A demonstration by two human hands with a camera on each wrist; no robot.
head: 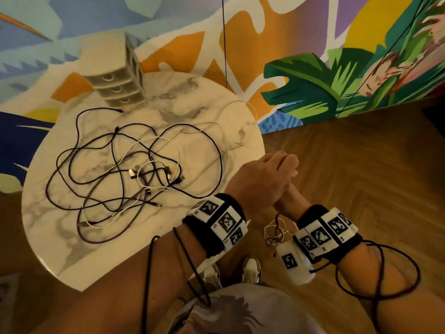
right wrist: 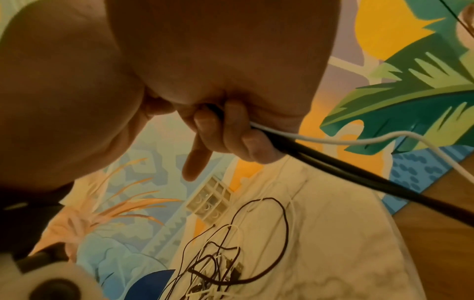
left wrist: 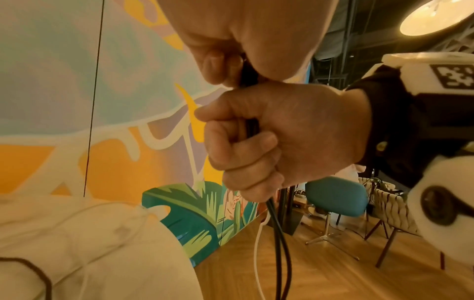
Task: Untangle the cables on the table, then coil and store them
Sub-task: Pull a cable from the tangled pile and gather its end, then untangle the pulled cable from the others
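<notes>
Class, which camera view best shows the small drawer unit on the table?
The head view: the drawer unit stands whole at the table's far edge. The right wrist view shows it small and distant; the left wrist view misses it.

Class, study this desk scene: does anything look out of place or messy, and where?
Yes. Black, purple and white cables lie knotted in a loose heap on the marble table, beside the small drawer unit. Off the table's edge, the right hand and left hand together hold a black cable with a white one.
</notes>
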